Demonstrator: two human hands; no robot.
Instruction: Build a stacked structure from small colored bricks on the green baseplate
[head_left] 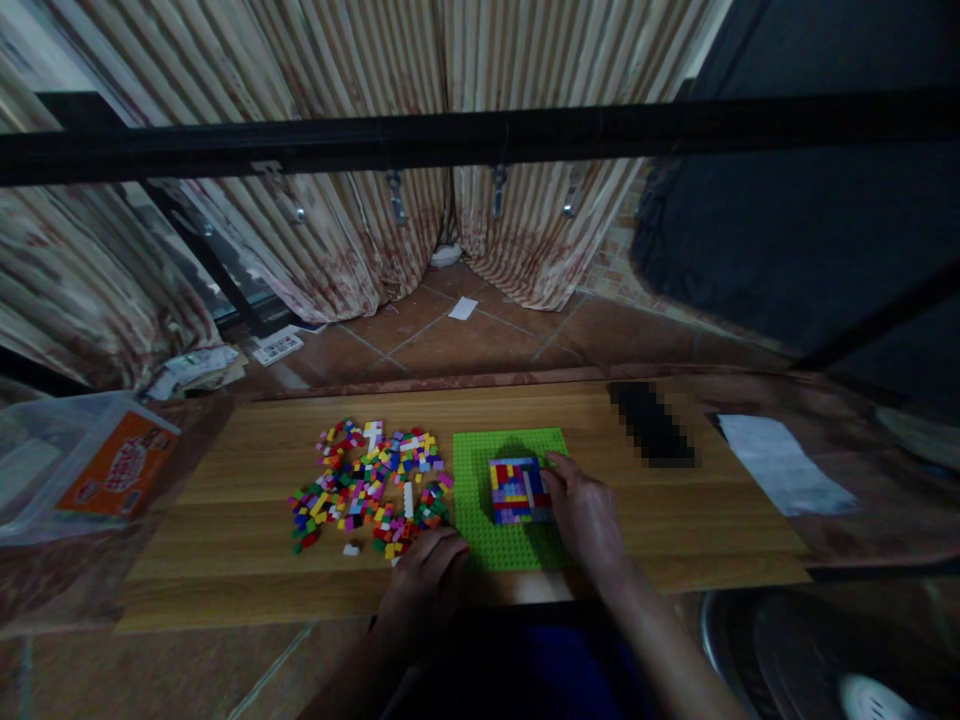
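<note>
A green baseplate (480, 470) lies on the wooden board (240, 520), and a square block of multicoloured bricks (517, 489) is built on it. My right hand (583, 513) rests on the plate with its fingers against the right side of that block. My left hand (424, 580) sits at the plate's near left corner, fingers curled down at the edge of a loose pile of small coloured bricks (367, 485). What the left fingers hold, if anything, is hidden.
A clear plastic box with an orange label (90, 465) stands at the left. A dark blurred object (651, 423) and a white sheet (780, 465) lie at the right. A black bar (480, 135) crosses overhead. Striped curtains hang behind.
</note>
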